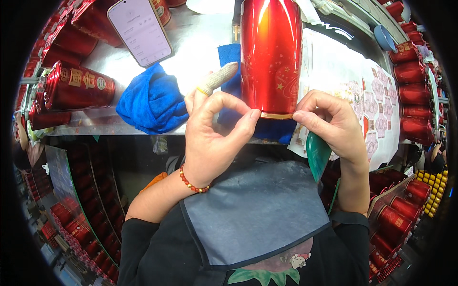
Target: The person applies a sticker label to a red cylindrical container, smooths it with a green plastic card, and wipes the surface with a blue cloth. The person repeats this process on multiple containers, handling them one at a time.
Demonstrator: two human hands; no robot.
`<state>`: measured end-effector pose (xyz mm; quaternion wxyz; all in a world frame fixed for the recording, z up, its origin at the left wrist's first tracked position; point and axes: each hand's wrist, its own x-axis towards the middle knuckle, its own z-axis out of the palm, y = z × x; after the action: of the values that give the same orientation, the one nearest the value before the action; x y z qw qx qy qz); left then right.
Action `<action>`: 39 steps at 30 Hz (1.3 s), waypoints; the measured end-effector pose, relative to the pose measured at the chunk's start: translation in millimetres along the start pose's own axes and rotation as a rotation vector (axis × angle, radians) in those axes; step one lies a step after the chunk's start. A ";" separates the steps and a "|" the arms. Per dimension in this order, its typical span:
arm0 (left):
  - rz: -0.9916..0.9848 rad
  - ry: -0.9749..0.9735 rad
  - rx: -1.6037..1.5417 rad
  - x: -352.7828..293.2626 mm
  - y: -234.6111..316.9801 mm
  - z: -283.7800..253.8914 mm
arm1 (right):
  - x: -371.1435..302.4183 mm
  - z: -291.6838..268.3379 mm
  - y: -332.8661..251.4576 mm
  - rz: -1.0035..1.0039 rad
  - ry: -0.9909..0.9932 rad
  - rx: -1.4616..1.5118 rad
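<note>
A glossy red bottle (272, 62) with gold stars lies with its gold-rimmed end toward me. My left hand (210, 128) is closed in a pinch, thumb and forefinger meeting at the left of that rim. Another of its fingers wears a pale fabric finger cot (222, 78) held by a yellow band. At the rim's right edge, my right hand (331, 119) pinches with thumb and bent forefinger. A green scraper (318, 155) hangs from under its curled fingers. Any thin film between the fingertips is too small to make out. Blue cloth (230, 57) lies beneath the bottle.
A bunched blue cloth (151, 102) and a lit phone (139, 31) are on the metal table (102, 117). Printed decal sheets (372, 95) cover its right side. More red bottles (81, 86) stand left, with others racked right (414, 97) and below the table.
</note>
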<state>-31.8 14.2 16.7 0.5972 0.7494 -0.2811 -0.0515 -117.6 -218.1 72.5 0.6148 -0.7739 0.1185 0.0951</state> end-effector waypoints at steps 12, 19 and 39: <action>0.255 0.084 0.222 -5.1 13.6 -11.5 | 5.3 0.9 8.7 -0.060 0.021 -0.014; 0.533 0.079 0.399 -2.0 12.1 -2.4 | 6.1 -1.4 12.4 -0.046 0.011 0.013; 0.471 0.051 0.454 -13.2 -17.1 -26.5 | 7.8 0.0 13.3 -0.086 -0.004 0.022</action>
<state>-25.8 45.7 5.0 0.4172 0.7789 -0.4359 0.1712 -114.2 -221.5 57.9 0.6269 -0.7714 0.0849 0.0688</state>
